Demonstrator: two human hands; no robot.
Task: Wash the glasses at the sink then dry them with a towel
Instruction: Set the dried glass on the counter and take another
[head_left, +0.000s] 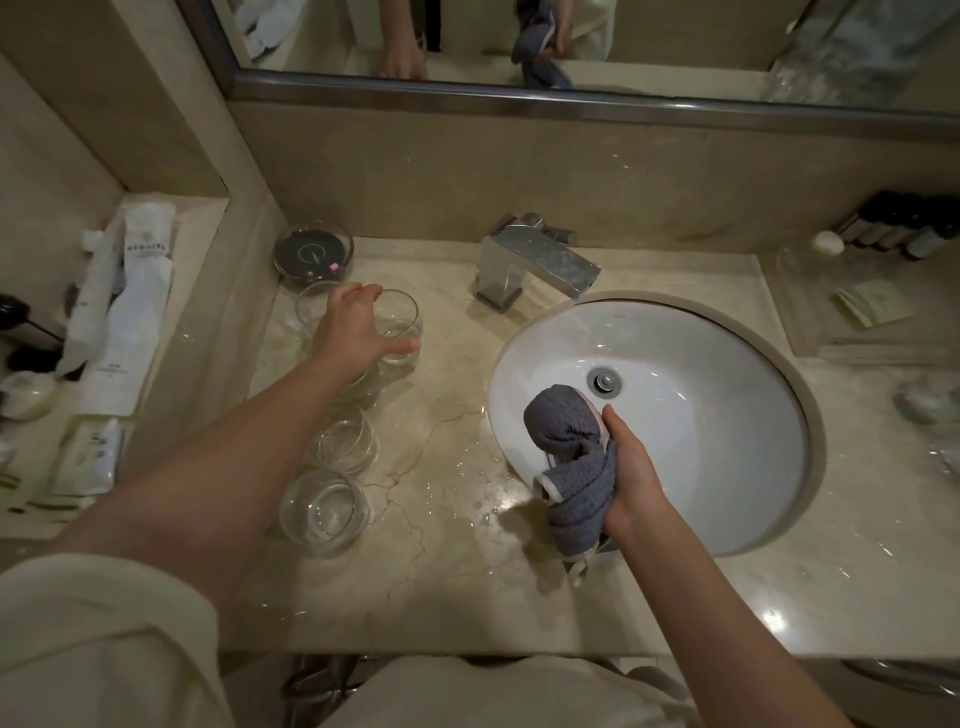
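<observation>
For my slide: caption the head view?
Left hand grips a glass; right hand holds the grey towel over the sink.

Hotel bathroom: marble vanity, sink, mirror, packaged toiletries.

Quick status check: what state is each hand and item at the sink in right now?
left hand: fingers curled round the far glass
far glass: upright on counter
right hand: grips grey towel, bunched over the basin rim
faucet: no water running
sink: no pooled water
near glasses: upright on counter
</observation>
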